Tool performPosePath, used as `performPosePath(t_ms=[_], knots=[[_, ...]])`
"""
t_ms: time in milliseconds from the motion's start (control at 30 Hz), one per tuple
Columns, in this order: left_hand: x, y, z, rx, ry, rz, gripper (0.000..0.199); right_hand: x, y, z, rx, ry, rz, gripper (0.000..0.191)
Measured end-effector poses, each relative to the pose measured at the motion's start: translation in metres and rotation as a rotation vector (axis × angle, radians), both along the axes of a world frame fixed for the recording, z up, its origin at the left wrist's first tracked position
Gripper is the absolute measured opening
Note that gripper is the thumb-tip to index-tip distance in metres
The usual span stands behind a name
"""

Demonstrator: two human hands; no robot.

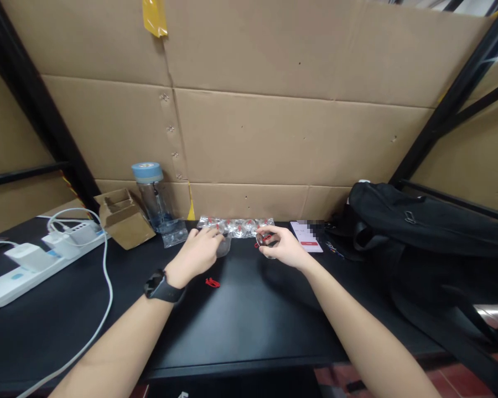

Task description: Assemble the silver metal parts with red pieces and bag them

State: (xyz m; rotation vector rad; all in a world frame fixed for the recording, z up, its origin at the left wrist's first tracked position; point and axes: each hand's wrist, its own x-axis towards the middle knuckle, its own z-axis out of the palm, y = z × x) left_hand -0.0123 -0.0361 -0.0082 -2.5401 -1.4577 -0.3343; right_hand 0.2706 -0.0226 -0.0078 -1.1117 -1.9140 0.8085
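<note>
My right hand [286,247] is closed around the rim of a small round clear container [264,252], with something red showing inside or behind it. My left hand [199,251], with a dark watch on the wrist, has its fingers bent over a clear plastic piece [224,247], perhaps a cup or lid; its fingertips are partly hidden. Behind both hands lies a silvery foil strip [239,229] with several red marks. A small bundle of red cord [212,283] rests on the black table, nearer to me than the left hand.
To the left are a white power strip [2,290] with chargers and cables, an open cardboard box [128,224], a blue-lidded bottle [149,193] and a clear plastic packet [175,236]. On the right, a phone-like white screen [307,235] lies beside a black backpack [431,237]. Cardboard walls the back.
</note>
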Motion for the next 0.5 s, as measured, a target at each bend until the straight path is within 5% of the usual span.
performPosePath(t_ms=[200, 500], knots=[[0.017, -0.008, -0.014, -0.222, 0.033, -0.004, 0.041, 0.002, 0.000, 0.001, 0.071, -0.087, 0.010, 0.047], [0.026, -0.013, -0.010, -0.435, -0.011, -0.340, 0.044, 0.005, -0.013, 0.010, 0.085, -0.521, 0.143, 0.022]])
